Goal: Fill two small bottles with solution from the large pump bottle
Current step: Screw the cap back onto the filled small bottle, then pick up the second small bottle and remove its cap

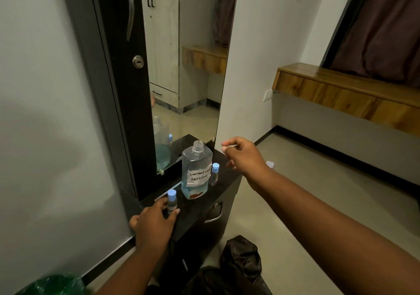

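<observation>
A large clear bottle (196, 172) with blue liquid in its lower part and a hand-written label stands on the dark cabinet top (221, 165). Its neck is uncapped, with no pump on it. One small clear bottle with a blue cap (172, 200) stands at the front left, and my left hand (154, 222) wraps its fingers around its base. A second small blue-capped bottle (214, 174) stands just right of the large bottle. My right hand (242, 155) hovers above and to the right of that bottle, fingers loosely curled, holding nothing that I can see.
A tall mirror (186, 72) rises behind the bottles. The cabinet has a drawer with a metal handle (214, 213). Dark cloth (241, 258) lies on the floor below. A wooden ledge (345, 90) runs along the right wall. A green object (52, 283) sits bottom left.
</observation>
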